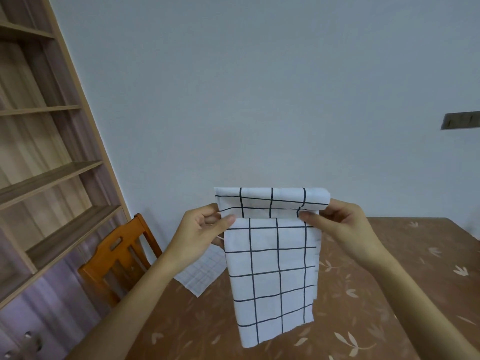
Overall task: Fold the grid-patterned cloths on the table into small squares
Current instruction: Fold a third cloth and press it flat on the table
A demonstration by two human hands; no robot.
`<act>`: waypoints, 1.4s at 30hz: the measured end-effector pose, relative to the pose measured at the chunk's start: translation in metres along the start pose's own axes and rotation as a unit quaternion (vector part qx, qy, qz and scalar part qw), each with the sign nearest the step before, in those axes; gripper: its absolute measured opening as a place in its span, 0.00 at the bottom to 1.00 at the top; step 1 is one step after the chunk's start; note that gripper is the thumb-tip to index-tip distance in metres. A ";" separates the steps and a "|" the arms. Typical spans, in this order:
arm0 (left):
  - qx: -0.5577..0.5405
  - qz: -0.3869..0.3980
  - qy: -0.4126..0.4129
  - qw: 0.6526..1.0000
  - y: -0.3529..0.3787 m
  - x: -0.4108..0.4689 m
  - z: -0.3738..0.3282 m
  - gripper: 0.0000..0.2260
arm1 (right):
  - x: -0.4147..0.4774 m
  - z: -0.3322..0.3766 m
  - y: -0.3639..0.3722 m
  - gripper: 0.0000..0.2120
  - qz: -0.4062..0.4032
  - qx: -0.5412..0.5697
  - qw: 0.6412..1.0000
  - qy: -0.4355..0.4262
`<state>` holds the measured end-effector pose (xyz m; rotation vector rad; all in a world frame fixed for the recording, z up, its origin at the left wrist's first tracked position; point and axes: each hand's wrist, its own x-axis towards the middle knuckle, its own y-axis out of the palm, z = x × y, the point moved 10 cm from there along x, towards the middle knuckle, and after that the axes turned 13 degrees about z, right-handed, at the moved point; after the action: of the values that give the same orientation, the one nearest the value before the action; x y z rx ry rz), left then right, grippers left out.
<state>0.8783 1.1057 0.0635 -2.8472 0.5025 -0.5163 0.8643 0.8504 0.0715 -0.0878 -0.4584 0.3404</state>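
A white cloth with a black grid (272,268) hangs in the air above the table, held by its top corners. Its top edge is turned over into a narrow band. My left hand (205,229) pinches the upper left corner and my right hand (337,219) pinches the upper right corner. The cloth's lower end dangles just over the tabletop. A second grid-patterned cloth (202,274) lies flat on the table behind it, partly hidden by my left forearm and by the held cloth.
The table wears a brown cover with a pale leaf print (376,294). An orange wooden chair (117,258) stands at the table's left side. A tall wooden shelf unit (44,165) fills the left. A plain wall rises behind.
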 end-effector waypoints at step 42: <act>-0.002 0.048 0.008 0.999 0.020 0.005 -0.011 0.15 | -0.008 -0.027 0.005 0.07 0.012 0.046 0.994 0.095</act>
<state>0.8724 1.0837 0.0701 -2.8080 0.6393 -0.5222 0.8681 0.8522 0.0434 -0.0348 -0.2524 0.3731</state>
